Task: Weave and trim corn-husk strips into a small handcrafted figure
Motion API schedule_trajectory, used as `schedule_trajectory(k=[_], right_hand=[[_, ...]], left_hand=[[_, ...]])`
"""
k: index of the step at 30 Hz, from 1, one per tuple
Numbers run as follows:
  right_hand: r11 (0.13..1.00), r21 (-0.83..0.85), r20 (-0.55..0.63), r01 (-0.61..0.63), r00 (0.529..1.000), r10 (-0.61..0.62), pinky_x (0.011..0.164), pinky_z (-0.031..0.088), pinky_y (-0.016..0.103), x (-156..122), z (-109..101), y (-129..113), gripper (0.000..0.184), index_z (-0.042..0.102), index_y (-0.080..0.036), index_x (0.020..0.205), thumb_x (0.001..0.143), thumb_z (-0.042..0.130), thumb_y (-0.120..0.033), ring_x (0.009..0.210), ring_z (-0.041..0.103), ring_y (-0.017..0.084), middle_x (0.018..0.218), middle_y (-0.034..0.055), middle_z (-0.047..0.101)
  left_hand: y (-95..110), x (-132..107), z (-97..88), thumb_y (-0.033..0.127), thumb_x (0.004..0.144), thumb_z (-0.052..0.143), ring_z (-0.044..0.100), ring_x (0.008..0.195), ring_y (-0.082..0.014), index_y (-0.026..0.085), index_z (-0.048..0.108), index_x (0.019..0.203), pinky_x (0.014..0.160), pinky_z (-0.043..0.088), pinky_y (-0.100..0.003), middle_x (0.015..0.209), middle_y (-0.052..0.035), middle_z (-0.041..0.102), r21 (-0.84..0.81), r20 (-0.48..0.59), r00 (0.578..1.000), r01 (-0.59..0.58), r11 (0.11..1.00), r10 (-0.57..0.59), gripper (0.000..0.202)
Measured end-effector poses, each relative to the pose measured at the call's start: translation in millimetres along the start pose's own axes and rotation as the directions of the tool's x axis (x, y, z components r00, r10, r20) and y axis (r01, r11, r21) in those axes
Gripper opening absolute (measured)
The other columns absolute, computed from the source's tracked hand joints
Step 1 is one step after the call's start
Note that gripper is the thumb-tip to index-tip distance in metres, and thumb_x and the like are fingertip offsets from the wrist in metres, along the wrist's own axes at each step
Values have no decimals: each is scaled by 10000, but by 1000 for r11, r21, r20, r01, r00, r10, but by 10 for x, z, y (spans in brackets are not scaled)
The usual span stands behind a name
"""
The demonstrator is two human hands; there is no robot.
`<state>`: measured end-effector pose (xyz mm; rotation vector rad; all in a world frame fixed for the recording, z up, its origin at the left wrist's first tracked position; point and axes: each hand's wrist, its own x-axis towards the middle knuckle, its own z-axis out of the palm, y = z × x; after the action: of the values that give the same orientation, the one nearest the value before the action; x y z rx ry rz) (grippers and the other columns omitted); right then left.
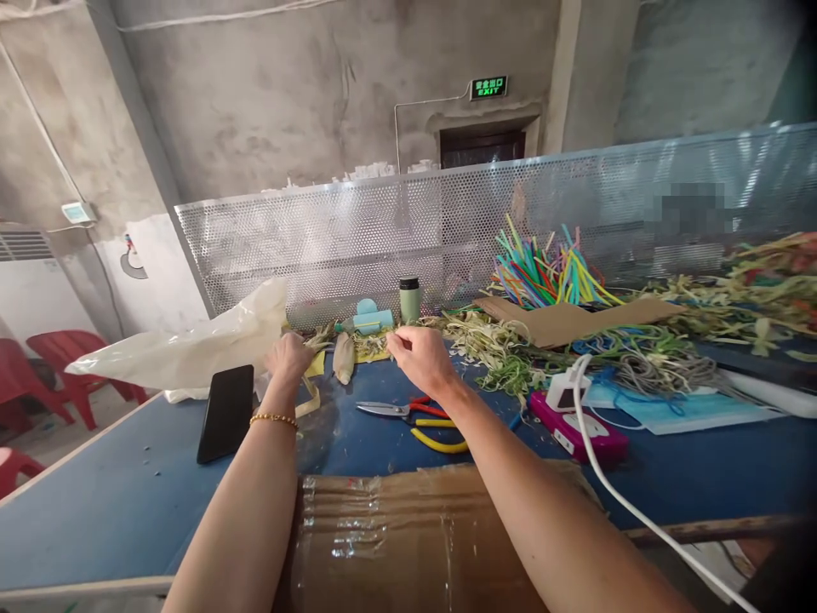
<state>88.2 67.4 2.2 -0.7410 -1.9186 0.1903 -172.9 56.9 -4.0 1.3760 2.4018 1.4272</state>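
Both my arms reach forward over a blue table [115, 494]. My left hand [288, 353], a gold bracelet on its wrist, is closed on pale straw-like strips [317, 339] at the far side of the table. My right hand [418, 353] is pinched shut at the edge of a heap of pale and green strips [491, 345]; what it grips is too thin to name. A pale oval piece [343, 356] lies between the hands. Red-handled scissors [399, 410] and yellow-handled pliers [437, 436] lie just below my right wrist.
A black phone [225, 411] and a cream plastic bag [191, 349] lie at left. A taped cardboard box [408, 545] sits near me. A pink device [578, 430] with a white cable, cardboard sheet [568, 319], coloured strips [549, 272], a green cup [409, 300] and a perforated metal screen [357, 238] stand beyond.
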Motion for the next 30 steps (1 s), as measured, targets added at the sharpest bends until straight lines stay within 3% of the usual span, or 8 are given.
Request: schedule_trajectory(k=[4, 6, 8, 10, 13, 18, 26, 30], right_hand=[[994, 95, 19, -56, 998, 55, 497, 266, 238, 3, -22, -13, 380, 450, -178, 508, 853, 503, -329, 495, 410, 102, 477, -2, 485], [977, 173, 39, -124, 992, 119, 479, 291, 234, 15, -36, -25, 356, 498, -171, 534, 844, 518, -344, 476, 442, 105, 487, 4, 512], [933, 279, 67, -228, 974, 218, 440, 304, 232, 37, -51, -26, 329, 543, -166, 588, 843, 521, -372, 425, 449, 100, 504, 1, 530], [854, 404, 85, -328, 943, 322, 393, 302, 230, 65, -68, -10, 322, 560, -167, 648, 835, 543, -429, 379, 444, 91, 538, -4, 549], [769, 538, 53, -347, 924, 380, 361, 293, 216, 102, -94, 42, 345, 546, -172, 661, 778, 622, -487, 363, 421, 76, 533, -26, 524], [814, 509, -42, -278, 937, 346, 382, 313, 203, 126, -125, 107, 306, 551, -171, 654, 742, 660, -443, 391, 418, 74, 506, -37, 521], [769, 530, 100, -357, 927, 361, 366, 310, 199, 88, -173, 26, 214, 583, -156, 665, 739, 638, -349, 372, 413, 75, 449, -45, 506], [738, 576, 140, -350, 933, 333, 363, 294, 192, 77, -181, 21, 212, 574, -155, 674, 766, 606, -344, 370, 393, 69, 427, -49, 489]], left_hand=[[315, -157, -58, 214, 614, 635, 568, 1083, -448, 184, 579, 632, 853, 402, -515, 887, -244, 675, 56, -195, 981, 24, 998, -12, 66], [519, -288, -2, 243, 646, 611, 637, 887, -350, 182, 599, 628, 737, 443, -413, 745, -160, 672, -106, -193, 978, -106, 989, 84, 65], [727, -454, 104, 275, 681, 583, 610, 649, -224, 172, 614, 641, 599, 423, -315, 620, -75, 624, -453, -60, 989, -149, 879, 137, 115], [905, -633, 225, 303, 682, 613, 543, 540, -145, 158, 630, 690, 532, 382, -265, 605, -30, 606, -696, 99, 967, -103, 711, 236, 146], [1071, -856, 353, 317, 679, 659, 503, 524, -114, 153, 635, 683, 511, 350, -242, 570, -1, 576, -763, 202, 911, -83, 641, 358, 166], [1127, -991, 360, 340, 681, 690, 439, 534, -103, 161, 609, 616, 516, 306, -245, 578, 15, 534, -730, 229, 855, -166, 663, 466, 207], [1051, -931, 288, 376, 696, 711, 446, 527, -118, 175, 609, 566, 530, 323, -261, 545, -7, 550, -739, 366, 744, -132, 661, 558, 259], [1026, -914, 252, 395, 718, 713, 458, 530, -112, 165, 634, 583, 543, 337, -258, 559, -18, 565, -782, 417, 705, -43, 621, 574, 279]])
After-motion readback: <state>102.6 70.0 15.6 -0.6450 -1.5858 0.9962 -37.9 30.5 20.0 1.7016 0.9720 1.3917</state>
